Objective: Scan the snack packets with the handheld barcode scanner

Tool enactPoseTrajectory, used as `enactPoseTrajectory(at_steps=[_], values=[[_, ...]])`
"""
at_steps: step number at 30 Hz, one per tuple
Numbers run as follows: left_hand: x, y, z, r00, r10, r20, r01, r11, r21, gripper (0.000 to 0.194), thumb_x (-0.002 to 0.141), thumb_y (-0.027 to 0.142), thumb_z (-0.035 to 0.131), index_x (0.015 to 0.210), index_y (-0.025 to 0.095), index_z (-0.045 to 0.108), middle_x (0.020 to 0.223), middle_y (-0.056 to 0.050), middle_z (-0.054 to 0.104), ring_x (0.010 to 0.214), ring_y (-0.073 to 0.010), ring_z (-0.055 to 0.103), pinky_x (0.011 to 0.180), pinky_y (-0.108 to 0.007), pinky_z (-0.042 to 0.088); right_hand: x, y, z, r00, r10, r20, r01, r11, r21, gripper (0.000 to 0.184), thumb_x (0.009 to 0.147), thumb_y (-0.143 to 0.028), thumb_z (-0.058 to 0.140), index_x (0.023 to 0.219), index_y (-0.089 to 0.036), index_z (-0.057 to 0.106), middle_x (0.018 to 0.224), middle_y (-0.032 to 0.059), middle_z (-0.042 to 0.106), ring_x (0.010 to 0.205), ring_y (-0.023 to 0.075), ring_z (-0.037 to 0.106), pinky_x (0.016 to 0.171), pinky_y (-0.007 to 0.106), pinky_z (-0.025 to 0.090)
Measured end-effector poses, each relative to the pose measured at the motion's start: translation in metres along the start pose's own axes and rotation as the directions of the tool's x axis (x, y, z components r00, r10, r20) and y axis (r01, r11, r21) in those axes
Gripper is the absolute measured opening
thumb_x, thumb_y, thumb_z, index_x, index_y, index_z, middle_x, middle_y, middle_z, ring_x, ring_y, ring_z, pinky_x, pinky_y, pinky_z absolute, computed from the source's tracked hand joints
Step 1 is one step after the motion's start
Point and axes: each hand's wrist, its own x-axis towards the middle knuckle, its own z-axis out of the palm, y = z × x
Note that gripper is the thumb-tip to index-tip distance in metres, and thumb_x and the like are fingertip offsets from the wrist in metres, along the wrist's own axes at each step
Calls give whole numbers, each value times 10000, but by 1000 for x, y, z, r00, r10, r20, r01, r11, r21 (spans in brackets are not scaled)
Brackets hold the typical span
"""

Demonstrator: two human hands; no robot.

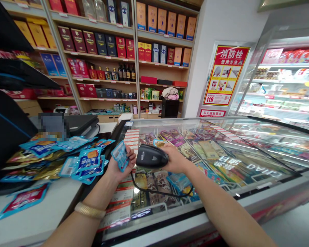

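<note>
- Lining the back, from ten to one o'clock of the scanner [151, 156]: shelves [136, 58], stocked with boxes [90, 43] and bottles [127, 72].
- Freezer [247, 200], glass-topped, beneath both hands and out to three o'clock; packaged goods visible through the glass.
- Fridge [278, 97], lit, stocked, at two o'clock.
- Counter [41, 223], white, at eight o'clock.
- Poster [226, 75], red and yellow, on the wall between one and two o'clock.
- Pile [47, 157] of packets, blue and gold, on the counter at nine o'clock.
- Right hand [175, 159], at three o'clock of the scanner: fingers wrapped round its grip, partly hidden.
- Left hand [130, 166], at nine o'clock: fingers curled in, holding the blue packet [119, 156]; thumb position cannot be told.
- Scanner, black, above the glass, broad end towards nine o'clock; cable [162, 195] looping below at six.
- Red packet [24, 201], blue-bordered, apart on the counter at eight o'clock.
- Blue packet, one, tilted in the left hand, just beside the scanner's broad end.
- Bangle [90, 210], gold-coloured, on the left forearm, between seven and eight o'clock.
</note>
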Motion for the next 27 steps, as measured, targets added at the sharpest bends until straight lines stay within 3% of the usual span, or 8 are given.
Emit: enactPoseTrajectory(at_steps=[3,5,10,13,16,18,21,27], values=[[3,-1,0,998,49,-30,-47,996,81,234,830,184,578,624,172,471,536,47,403,452,-74,396,402,-160,344,-3,15,-13,991,74,-108,-78,996,-33,172,708,-312,690,826,-190,662,754,7,702,720,173,634,733,248,423],[8,-4,3,986,118,-115,-94,976,198,244,815,223,627,617,168,494,509,54,411,433,-70,386,399,-168,337,-7,27,-27,952,220,-211,-246,963,-108,164,726,-318,665,825,-187,672,765,28,714,743,199,652,706,253,430],[36,-26,20,903,364,-230,-201,829,522,192,743,285,675,624,160,590,522,18,538,502,-122,497,491,-237,422,-23,54,-54,678,539,-500,-717,636,-286,309,767,-457,654,929,-200,711,868,100,743,878,290,683,794,337,444],[58,-44,32,897,387,-212,-212,800,562,150,660,244,712,619,162,594,531,15,554,517,-134,518,523,-254,421,-31,64,-60,545,641,-540,-834,480,-271,335,806,-491,608,983,-227,712,901,97,748,922,292,685,828,361,443],[76,-60,41,895,380,-232,-190,797,573,136,604,130,692,712,156,614,583,10,573,532,-136,534,549,-259,424,-35,70,-62,457,696,-553,-888,395,-237,339,819,-475,583,1030,-240,705,920,96,748,948,297,686,845,383,441],[84,-68,45,883,389,-265,-174,793,584,245,590,66,657,809,164,607,618,19,558,543,-136,533,559,-258,423,-36,71,-62,432,710,-556,-901,371,-226,350,814,-468,585,1044,-233,703,932,108,746,969,306,683,855,395,438],[91,-75,50,859,421,-290,-178,779,601,374,603,23,611,935,193,580,711,15,549,624,-141,548,612,-256,431,-35,72,-60,444,707,-550,-895,379,-235,357,823,-456,574,1065,-223,698,949,122,743,978,310,683,872,408,429],[89,-76,51,845,479,-237,-250,747,616,470,682,95,628,1111,271,552,1118,-59,558,1090,-196,546,867,-281,432,-37,76,-58,486,676,-554,-873,396,-283,333,818,-422,588,1056,-214,693,967,129,739,982,308,681,860,392,425]])
